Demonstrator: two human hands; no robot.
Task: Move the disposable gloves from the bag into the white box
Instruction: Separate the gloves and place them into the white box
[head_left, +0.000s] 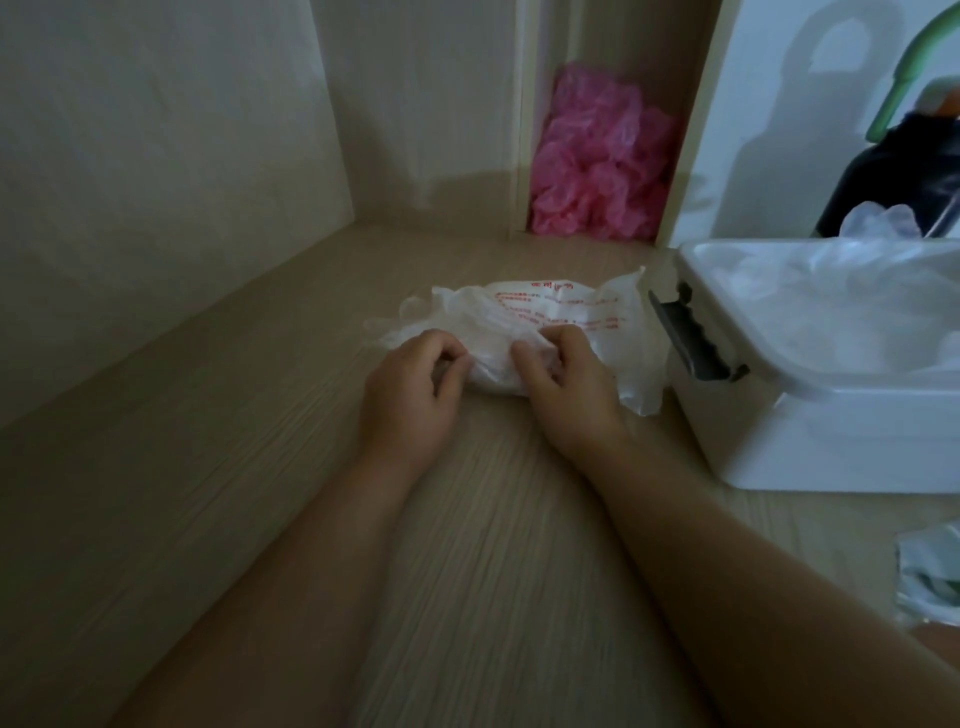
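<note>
Gripping the bag (545, 317): the left hand (410, 395) and right hand (566, 389) are both curling their fingers into its crumpled near edge.
Bag: it is lying on the wooden counter (467, 545), just left of the white box (810, 426).
White box: it is sitting open, clear disposable gloves (841, 301) heaped inside.
Behind: a pink plastic bundle (597, 161) is filling a narrow cubby.

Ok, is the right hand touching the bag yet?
Touching. The head view shows the right hand with fingers curled into the bag, no gap; the left hand pinches its plastic too.
</note>
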